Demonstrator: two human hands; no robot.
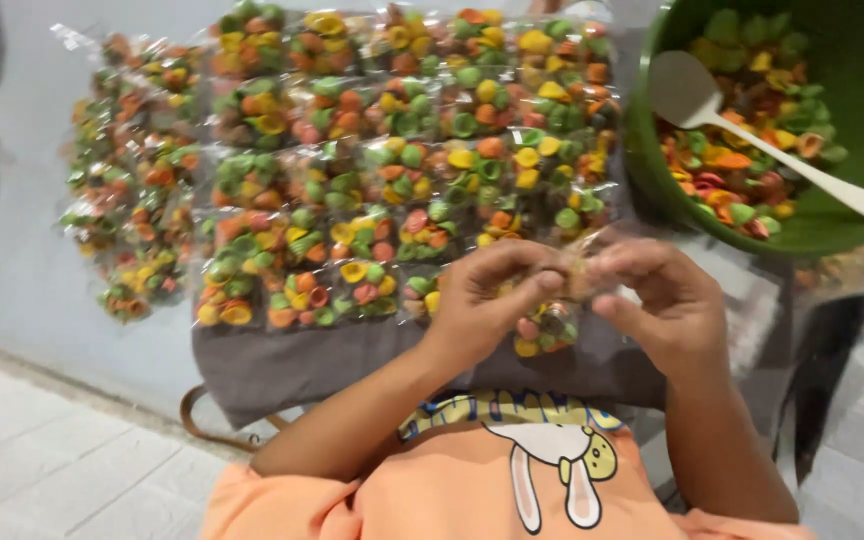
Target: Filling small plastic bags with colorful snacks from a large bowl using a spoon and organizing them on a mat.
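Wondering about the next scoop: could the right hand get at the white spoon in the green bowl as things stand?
Probably yes. The white spoon lies uncovered in the green bowl, its handle over the rim, near the right hand; but both hands pinch a small clear bag.

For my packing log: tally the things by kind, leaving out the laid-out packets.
Green bowl: 1
White scoop: 1
Held packet: 1
Grey cloth: 1
Total: 4

Green bowl [652,150], white spoon [722,115], multicoloured crackers [742,170].
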